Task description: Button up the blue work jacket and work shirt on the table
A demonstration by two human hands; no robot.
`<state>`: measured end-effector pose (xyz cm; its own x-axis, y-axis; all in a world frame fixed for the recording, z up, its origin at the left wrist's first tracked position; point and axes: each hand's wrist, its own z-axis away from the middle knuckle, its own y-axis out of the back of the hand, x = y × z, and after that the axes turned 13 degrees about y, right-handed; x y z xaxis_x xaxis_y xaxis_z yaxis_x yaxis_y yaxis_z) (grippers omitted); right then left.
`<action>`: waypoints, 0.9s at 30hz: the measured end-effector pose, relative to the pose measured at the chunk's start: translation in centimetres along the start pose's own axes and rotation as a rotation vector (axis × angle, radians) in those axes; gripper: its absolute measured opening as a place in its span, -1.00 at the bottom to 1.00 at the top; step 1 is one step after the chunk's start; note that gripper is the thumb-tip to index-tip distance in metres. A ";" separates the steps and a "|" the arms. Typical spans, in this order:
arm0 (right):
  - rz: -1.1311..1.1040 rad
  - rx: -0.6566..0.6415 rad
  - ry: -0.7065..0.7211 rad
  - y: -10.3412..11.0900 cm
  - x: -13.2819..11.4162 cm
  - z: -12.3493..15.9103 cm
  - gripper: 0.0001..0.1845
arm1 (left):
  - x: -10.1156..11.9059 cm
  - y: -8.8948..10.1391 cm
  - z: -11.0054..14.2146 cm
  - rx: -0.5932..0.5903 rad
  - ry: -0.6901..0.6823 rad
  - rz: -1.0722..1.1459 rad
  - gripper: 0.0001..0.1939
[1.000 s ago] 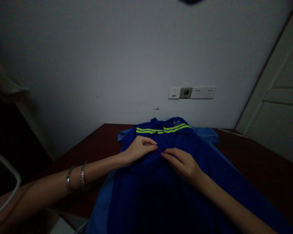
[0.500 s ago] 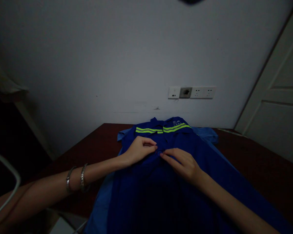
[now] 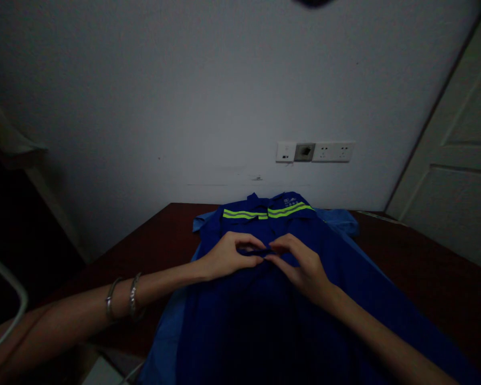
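Note:
A dark blue work jacket (image 3: 324, 267) with yellow-green and grey reflective stripes across the chest lies spread out, its collar toward the wall. Beneath it, light blue cloth (image 3: 166, 331) shows along the left side and at the top right. My left hand (image 3: 234, 255) pinches the jacket's front near the middle, thumb below and fingers above a fold. Close against it, my right hand (image 3: 300, 262) grips the same front edge between thumb and fingertips. The fingertips of both hands almost meet, and whatever small part lies between them is hidden. Two bracelets (image 3: 133, 297) circle my left wrist and forearm.
The dark red-brown table (image 3: 156, 235) reaches back to a pale wall (image 3: 176, 107) with a row of sockets (image 3: 323, 152). A panelled door (image 3: 457, 176) stands at the right. At the far left a white cable (image 3: 14, 280) curves past my arm.
Both hands have shifted slightly down and closer together. My left fingers now arch over a raised fold of the jacket front, and the small round shape by my right fingertips is covered.

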<state>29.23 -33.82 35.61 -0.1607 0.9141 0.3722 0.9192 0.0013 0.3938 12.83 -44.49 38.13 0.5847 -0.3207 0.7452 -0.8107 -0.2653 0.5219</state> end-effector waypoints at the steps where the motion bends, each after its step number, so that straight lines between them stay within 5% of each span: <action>1: -0.041 0.019 -0.047 -0.1 -0.1 -0.2 -0.79 | 0.0 -0.1 0.2 0.003 -0.018 -0.022 -0.77; 8: -0.263 -0.028 -0.253 -0.3 -0.5 -0.7 -0.92 | -0.7 -0.3 1.0 0.066 -0.245 -0.220 -0.75; 16: -0.249 -0.032 -0.205 -0.3 -0.9 -0.8 -0.95 | -1.8 0.0 1.6 0.156 -0.549 -0.565 -0.77; 27: -0.197 -0.100 -0.143 -0.3 -1.7 -1.3 -0.91 | -1.5 0.6 2.6 0.321 -0.583 -0.776 -0.81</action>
<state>28.77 -35.95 35.97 -0.2743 0.9483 0.1598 0.8338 0.1517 0.5309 11.58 -46.54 36.21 0.9384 -0.3266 -0.1133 -0.2062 -0.7918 0.5749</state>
